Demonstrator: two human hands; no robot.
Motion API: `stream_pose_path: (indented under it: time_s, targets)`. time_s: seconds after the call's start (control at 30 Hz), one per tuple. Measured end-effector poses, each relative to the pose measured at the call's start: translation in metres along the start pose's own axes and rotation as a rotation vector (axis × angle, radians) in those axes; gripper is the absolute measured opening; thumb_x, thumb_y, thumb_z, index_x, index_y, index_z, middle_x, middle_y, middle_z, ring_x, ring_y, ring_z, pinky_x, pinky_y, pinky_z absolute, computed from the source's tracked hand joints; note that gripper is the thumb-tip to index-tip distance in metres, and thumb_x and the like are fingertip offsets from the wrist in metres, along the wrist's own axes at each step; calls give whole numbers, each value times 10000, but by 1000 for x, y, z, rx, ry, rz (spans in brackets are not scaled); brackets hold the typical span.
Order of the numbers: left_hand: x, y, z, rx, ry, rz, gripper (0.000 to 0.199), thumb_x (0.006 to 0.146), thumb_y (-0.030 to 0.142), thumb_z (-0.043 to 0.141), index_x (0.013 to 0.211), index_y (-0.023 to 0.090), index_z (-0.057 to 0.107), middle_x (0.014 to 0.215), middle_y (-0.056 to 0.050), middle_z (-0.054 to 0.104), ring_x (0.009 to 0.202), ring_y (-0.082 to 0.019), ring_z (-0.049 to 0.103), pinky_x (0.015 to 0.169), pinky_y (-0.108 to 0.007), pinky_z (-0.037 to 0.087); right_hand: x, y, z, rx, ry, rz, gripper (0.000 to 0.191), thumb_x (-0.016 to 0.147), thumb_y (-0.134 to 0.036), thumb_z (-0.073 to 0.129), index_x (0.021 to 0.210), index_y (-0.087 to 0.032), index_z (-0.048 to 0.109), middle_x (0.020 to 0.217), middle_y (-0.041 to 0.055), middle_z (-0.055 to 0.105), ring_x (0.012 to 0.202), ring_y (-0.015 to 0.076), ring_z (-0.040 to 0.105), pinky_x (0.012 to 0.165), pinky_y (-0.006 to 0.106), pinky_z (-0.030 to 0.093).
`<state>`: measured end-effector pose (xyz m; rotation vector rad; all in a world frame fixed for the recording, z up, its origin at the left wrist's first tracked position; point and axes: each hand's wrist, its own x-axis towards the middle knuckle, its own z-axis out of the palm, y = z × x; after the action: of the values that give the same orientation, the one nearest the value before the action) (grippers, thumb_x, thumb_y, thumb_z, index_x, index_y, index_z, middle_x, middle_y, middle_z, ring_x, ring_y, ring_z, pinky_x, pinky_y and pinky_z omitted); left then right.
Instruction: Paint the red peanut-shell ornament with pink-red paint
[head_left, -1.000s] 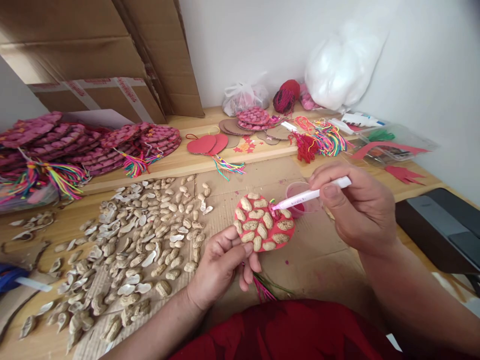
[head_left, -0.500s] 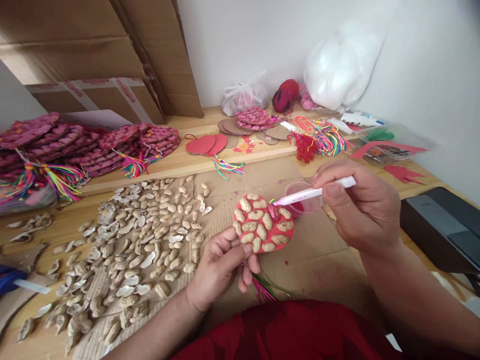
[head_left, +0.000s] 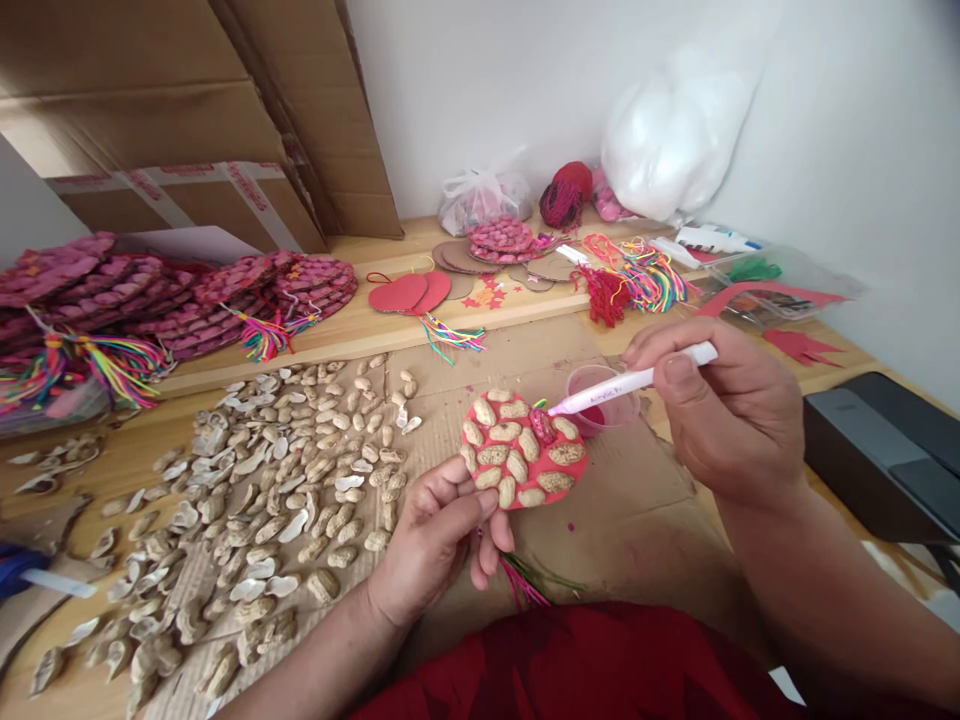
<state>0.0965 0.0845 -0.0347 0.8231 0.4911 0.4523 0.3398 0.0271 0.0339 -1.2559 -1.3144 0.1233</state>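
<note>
My left hand [head_left: 450,525] pinches the lower left edge of a round red disc [head_left: 534,467] covered with peanut shells. One shell [head_left: 542,426] near its top right edge is coloured pink; the others are plain tan. In my right hand [head_left: 724,410] is a white marker [head_left: 615,387], its pink tip at the pink shell. Pink and green strings [head_left: 529,580] hang below the disc. Behind the marker sits a clear cup [head_left: 604,408] with something dark pink inside.
Many loose peanut shells [head_left: 300,470] cover the cardboard at the left. Stacks of pink discs [head_left: 172,290] with tassels stand behind them. Red discs [head_left: 409,292] and coloured strings [head_left: 652,275] lie at the back. A black device [head_left: 885,450] is at the right.
The marker has turned slightly, so more of its lettering shows, and its tip stays at the pink shell. The whole view has shifted a little; my left hand's grip is the same.
</note>
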Motion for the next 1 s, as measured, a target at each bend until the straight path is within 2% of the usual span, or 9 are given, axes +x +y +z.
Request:
stream_pose_path:
  time_s: [0.3, 0.47, 0.63, 0.73, 0.83, 1.0]
  targets:
    - [0, 1, 0, -10, -16, -5, 171, 896, 289, 676, 951, 132, 635, 632, -24, 711, 366, -74, 543, 332, -123, 433, 1, 5, 0, 2, -4, -1, 135, 953, -318, 600, 890, -274, 710, 794, 24, 638, 739, 192, 583, 591, 338, 406]
    - [0, 1, 0, -3, -20, 2, 172, 894, 300, 675, 936, 141, 625, 633, -20, 703, 362, -73, 536, 329, -122, 414, 1, 3, 0, -19, -25, 2, 145, 956, -313, 601, 867, -259, 702, 799, 28, 641, 753, 186, 586, 566, 319, 403]
    - [0, 1, -1, -5, -15, 9, 161, 895, 289, 673, 935, 141, 621, 637, -19, 709, 363, -78, 549, 325, -121, 413, 2, 3, -1, -12, -2, -12, 135, 959, -288, 599, 886, -256, 708, 794, 24, 636, 718, 179, 573, 609, 333, 425]
    - [1, 1, -1, -30, -19, 16, 150, 892, 278, 672, 922, 138, 629, 630, -19, 709, 357, -77, 546, 318, -118, 410, 1, 2, -1, 74, -60, 5, 142, 961, -322, 602, 881, -272, 708, 829, 33, 657, 817, 203, 614, 664, 345, 472]
    - [1, 1, -1, -60, -31, 18, 132, 891, 263, 672, 913, 136, 641, 619, -18, 710, 348, -73, 541, 312, -110, 411, 1, 3, -1, 71, -115, 20, 139, 962, -329, 603, 877, -285, 705, 825, 27, 671, 792, 195, 618, 639, 336, 485]
    - [0, 2, -1, -78, -43, 10, 116, 894, 248, 672, 914, 135, 651, 619, -23, 718, 347, -71, 547, 318, -104, 428, 2, 7, -1, 36, -16, 6, 141, 963, -318, 603, 889, -269, 713, 770, 19, 652, 728, 178, 605, 607, 331, 452]
